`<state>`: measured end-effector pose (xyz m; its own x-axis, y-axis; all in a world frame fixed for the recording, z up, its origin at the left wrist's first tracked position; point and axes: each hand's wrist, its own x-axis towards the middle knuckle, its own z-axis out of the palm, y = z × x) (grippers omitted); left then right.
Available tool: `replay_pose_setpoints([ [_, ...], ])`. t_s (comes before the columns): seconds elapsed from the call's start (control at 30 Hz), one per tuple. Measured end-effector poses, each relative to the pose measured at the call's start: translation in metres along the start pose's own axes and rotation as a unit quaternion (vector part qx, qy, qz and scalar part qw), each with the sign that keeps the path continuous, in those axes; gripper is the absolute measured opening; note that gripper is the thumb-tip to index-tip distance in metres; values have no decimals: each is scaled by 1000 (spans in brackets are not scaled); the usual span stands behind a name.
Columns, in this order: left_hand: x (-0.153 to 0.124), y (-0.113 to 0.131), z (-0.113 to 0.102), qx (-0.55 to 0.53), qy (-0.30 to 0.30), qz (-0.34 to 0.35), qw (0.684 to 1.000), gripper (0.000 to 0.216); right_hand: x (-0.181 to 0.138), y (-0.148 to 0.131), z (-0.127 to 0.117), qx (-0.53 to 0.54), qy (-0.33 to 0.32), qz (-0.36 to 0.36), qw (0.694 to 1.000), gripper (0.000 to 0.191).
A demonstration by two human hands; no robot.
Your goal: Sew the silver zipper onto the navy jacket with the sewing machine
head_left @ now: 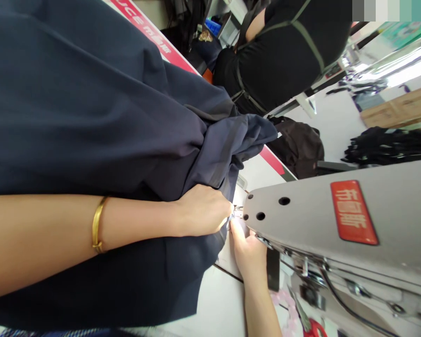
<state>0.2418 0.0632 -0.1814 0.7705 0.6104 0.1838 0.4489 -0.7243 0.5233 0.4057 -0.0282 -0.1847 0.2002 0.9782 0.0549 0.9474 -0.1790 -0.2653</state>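
I'm watching the left hand (199,210) gripping the navy cloth (91,107) in tightly curled fingers, the cloth stretching toward ten o'clock, its long folds slanting toward the sewing machine (308,210) at three. The right hand (250,255) is sitting at four o'clock, nearer the machine, which is hiding most of its fingers, so I can't tell their grip

Navy cloth (91,117), matt and smooth-faced, gathers in soft folds. The sewing machine (403,210) has a smooth, pale, painted-looking casing with a low sheen; its underside carries shiny metal fittings (314,279). The red badge (354,213) is glossy, like plastic. A bracelet (97,224) is polished, gold-coloured metal. The white table (219,304) looks smooth, like laminate. Scissors (313,326) have shiny red plastic handles. Cardboard boxes (396,107) are matt brown.
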Motion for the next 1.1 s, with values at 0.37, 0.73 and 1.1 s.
replay_pose_setpoints([
  [0.37, 1, 1, -2, 2, -5, -6, 1000, 13, 0, 0, 0, 13, -29, 13, 999, 32],
  [0.73, -1, 1, -2, 10, -3, -3, 1000, 13, 0, 4, 1, -3, 5, -3, 1000, 35],
  [1.1, 0, 2, 1, 33, -2, 1, 999, 12, 2, 5, 3, 24, 32, -33, 999, 34],
])
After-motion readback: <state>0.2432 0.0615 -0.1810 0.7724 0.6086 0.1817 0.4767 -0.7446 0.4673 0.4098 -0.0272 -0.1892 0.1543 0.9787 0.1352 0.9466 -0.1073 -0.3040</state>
